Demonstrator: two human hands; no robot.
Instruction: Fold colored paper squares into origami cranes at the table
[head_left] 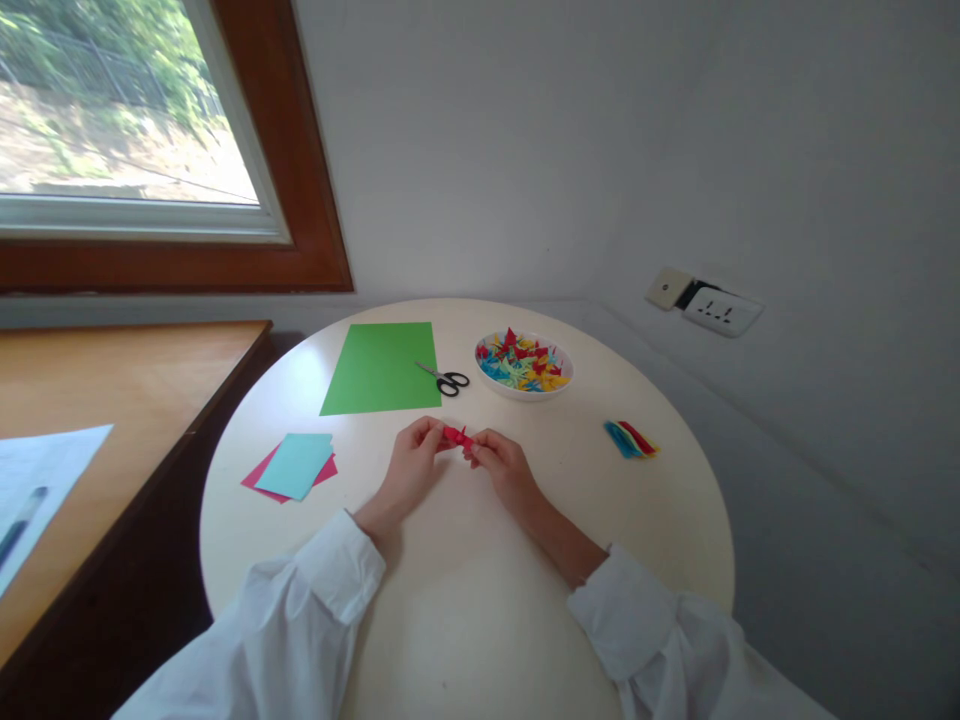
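Between my two hands, above the middle of the round table, is a small red folded paper piece point(459, 437). My left hand point(414, 455) pinches its left end, and my right hand point(504, 467) pinches its right end. A small point of the red paper sticks up in the middle; its exact shape is too small to make out. Just beyond my hands, black-handled scissors point(452, 384) rest partly on a green sheet of paper point(380, 368). A white bowl point(525, 395) full of small colourful folded paper pieces point(523, 362) stands behind my right hand.
Light blue point(296, 466) and pink square papers point(259, 470) lie stacked at the left of the white table point(480, 620). Several coloured paper strips point(631, 440) lie to the right. A wooden desk point(165, 375) with a printed sheet point(52, 480) and pen point(22, 525) stands left. Walls rise behind.
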